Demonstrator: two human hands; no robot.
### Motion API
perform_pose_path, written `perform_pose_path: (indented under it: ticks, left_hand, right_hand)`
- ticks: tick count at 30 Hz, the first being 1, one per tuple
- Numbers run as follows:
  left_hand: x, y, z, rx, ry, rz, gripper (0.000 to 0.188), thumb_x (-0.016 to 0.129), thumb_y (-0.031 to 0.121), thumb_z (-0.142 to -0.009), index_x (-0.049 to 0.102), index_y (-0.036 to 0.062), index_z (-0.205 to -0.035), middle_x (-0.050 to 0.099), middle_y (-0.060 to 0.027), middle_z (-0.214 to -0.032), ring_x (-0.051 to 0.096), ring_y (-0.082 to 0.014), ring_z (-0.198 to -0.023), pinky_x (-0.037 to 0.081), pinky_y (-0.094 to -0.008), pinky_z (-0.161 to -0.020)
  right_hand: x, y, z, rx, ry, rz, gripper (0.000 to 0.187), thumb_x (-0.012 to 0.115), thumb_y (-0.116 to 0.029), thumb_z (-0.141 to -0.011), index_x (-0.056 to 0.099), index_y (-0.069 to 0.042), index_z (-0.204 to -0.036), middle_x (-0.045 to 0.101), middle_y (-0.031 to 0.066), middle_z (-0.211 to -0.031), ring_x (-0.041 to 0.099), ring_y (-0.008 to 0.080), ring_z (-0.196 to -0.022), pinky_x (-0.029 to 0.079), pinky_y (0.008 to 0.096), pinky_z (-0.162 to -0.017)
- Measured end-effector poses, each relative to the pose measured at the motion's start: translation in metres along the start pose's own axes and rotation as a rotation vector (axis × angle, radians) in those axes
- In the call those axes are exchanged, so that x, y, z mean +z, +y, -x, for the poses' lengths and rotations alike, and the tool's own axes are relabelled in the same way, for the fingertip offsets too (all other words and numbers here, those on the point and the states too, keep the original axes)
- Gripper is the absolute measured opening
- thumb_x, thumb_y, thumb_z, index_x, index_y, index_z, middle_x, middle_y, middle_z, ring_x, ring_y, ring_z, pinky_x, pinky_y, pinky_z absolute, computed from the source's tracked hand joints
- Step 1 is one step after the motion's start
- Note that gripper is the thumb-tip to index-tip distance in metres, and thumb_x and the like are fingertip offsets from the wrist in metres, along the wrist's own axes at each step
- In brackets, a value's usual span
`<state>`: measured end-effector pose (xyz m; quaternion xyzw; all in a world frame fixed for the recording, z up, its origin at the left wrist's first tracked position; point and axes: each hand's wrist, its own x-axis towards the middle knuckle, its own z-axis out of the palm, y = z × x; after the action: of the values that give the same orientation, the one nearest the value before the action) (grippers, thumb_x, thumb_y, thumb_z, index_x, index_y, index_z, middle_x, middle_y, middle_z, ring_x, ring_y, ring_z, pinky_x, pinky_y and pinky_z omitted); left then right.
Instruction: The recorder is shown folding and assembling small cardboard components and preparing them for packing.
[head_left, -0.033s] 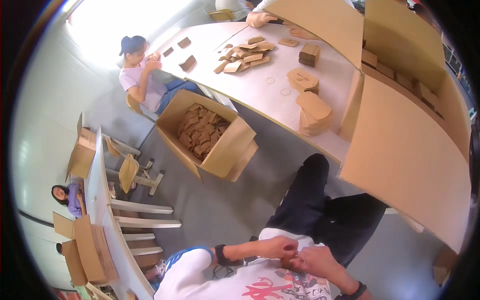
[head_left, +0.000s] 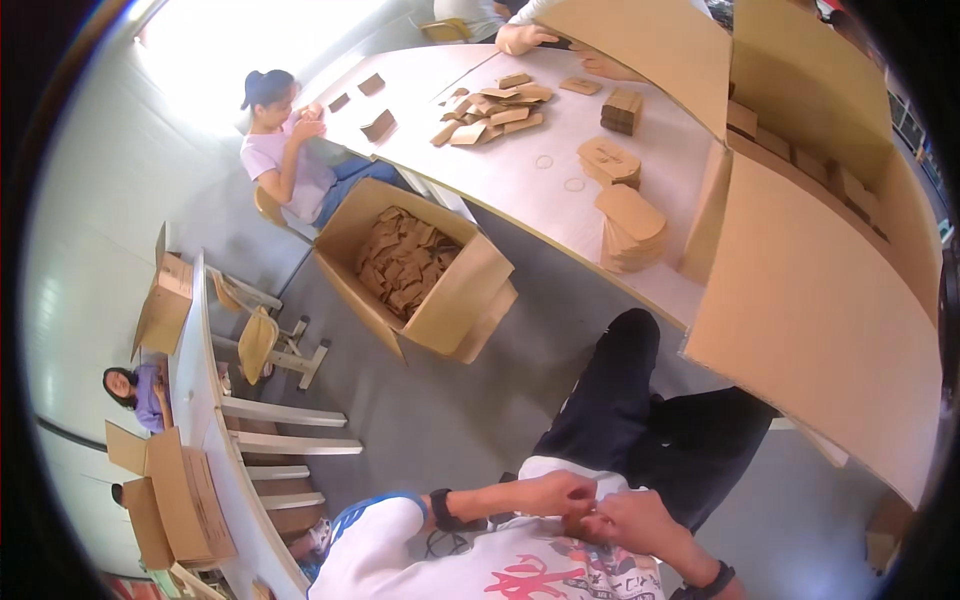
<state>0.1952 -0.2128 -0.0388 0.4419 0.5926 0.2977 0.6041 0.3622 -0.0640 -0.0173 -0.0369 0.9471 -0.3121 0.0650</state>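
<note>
Close to my shirt, at the bottom of the view, my two hands meet. My left hand (head_left: 560,496) has its fingers curled and drawn together. Against it, my right hand (head_left: 636,522) is closed too, thumb and fingers pinched. A brownish patch shows between them, too small and covered to name. On the white table (head_left: 480,180) beyond my knees stand a stack of brown rounded-end card pieces (head_left: 630,222) and a second similar stack (head_left: 607,158). Two thin rings (head_left: 573,185) lie beside them, and a loose heap of folded brown card pieces (head_left: 495,112) is farther off.
Left of my legs, an open carton (head_left: 345,235) on the floor holds many brown pieces. A large open carton (head_left: 810,300) takes up the right side. A person (head_left: 290,150) sits at the table's far left; another person's hands (head_left: 525,38) rest at its far edge.
</note>
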Motion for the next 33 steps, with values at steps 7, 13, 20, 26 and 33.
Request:
perform_pose_path:
  ticks: [7,13,20,26,33]
  left_hand:
    - [-0.018,-0.010,-0.001,0.118,0.543,0.486,0.034,0.038,0.033,-0.106,0.055,0.0042,-0.101,0.059,-0.0041,-0.079,0.058,-0.0114,-0.065,0.049,-0.0257,-0.062]
    - [-0.031,-0.031,0.014,0.217,0.804,0.692,0.036,0.036,0.035,-0.107,0.054,0.0040,-0.106,0.059,-0.0052,-0.084,0.056,-0.0123,-0.062,0.048,-0.0249,-0.059]
    - [-0.020,-0.038,0.010,0.213,0.766,0.761,0.021,0.043,0.022,-0.104,0.053,0.0038,-0.106,0.060,-0.0046,-0.084,0.057,-0.0120,-0.065,0.046,-0.0245,-0.060]
    - [-0.015,-0.052,0.010,0.248,0.785,0.851,0.010,0.046,0.007,-0.098,0.054,0.0041,-0.104,0.061,-0.0055,-0.085,0.056,-0.0120,-0.066,0.046,-0.0244,-0.060]
    - [-0.018,-0.043,0.014,0.254,0.765,0.793,0.011,0.044,0.008,-0.100,0.054,0.0045,-0.105,0.059,-0.0044,-0.085,0.055,-0.0109,-0.064,0.046,-0.0235,-0.060]
  right_hand:
    - [-0.057,0.021,-0.051,0.129,0.407,-0.413,0.017,0.075,-0.016,-0.081,0.064,-0.006,-0.071,0.059,0.0086,-0.066,0.058,0.0219,-0.054,0.044,0.0320,-0.050]
    - [-0.122,-0.018,-0.128,-0.136,0.882,-0.270,0.015,0.071,-0.010,-0.082,0.059,-0.003,-0.080,0.055,0.0079,-0.066,0.054,0.0207,-0.052,0.041,0.0297,-0.048]
    - [-0.129,-0.068,-0.273,-0.474,1.044,0.045,0.026,0.075,-0.022,-0.077,0.064,-0.009,-0.097,0.062,0.0075,-0.077,0.062,0.0251,-0.063,0.047,0.0378,-0.051]
    - [-0.072,-0.051,-0.314,-0.170,0.344,0.198,0.019,0.059,-0.028,-0.090,0.060,-0.010,-0.088,0.065,0.0101,-0.085,0.066,0.0274,-0.073,0.052,0.0398,-0.056]
    - [-0.153,0.016,-0.243,-0.089,1.147,0.444,0.018,0.064,-0.020,-0.084,0.062,-0.007,-0.097,0.062,0.0095,-0.108,0.059,0.0284,-0.100,0.049,0.0410,-0.084]
